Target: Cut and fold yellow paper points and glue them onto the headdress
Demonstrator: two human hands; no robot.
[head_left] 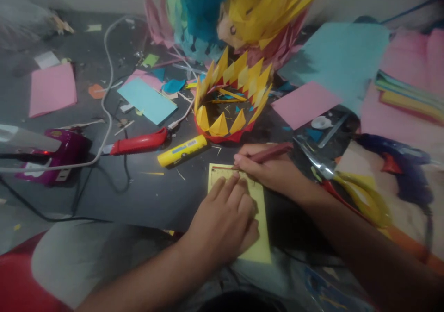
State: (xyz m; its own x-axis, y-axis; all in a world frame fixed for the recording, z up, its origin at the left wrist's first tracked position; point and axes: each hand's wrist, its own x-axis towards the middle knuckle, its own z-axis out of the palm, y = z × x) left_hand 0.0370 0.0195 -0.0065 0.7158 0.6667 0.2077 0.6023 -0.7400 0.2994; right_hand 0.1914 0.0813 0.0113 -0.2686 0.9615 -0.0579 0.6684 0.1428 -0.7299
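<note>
A yellow sheet of paper [261, 238] lies near the front edge of the dark table. My left hand [225, 215] rests on it, fingers stretched forward and pressing down. Under those fingertips is what looks like a clear ruler [218, 175] with dark markings, partly hidden by the hand. In my right hand [267, 168] is a dark red pen [272, 152], its tip at the upper edge of the ruler. A reddish line runs along there. Just beyond stands a ring of folded yellow and red paper points [219, 126].
Left of the paper lie a yellow glue stick [182, 151], a red cutter knife [140, 141] and a purple power socket [57, 157] with cables. Yellow-handled scissors [360, 196] and a blue glue gun [404, 164] are right. Behind are paper scraps and a colourful paper figure [204, 15].
</note>
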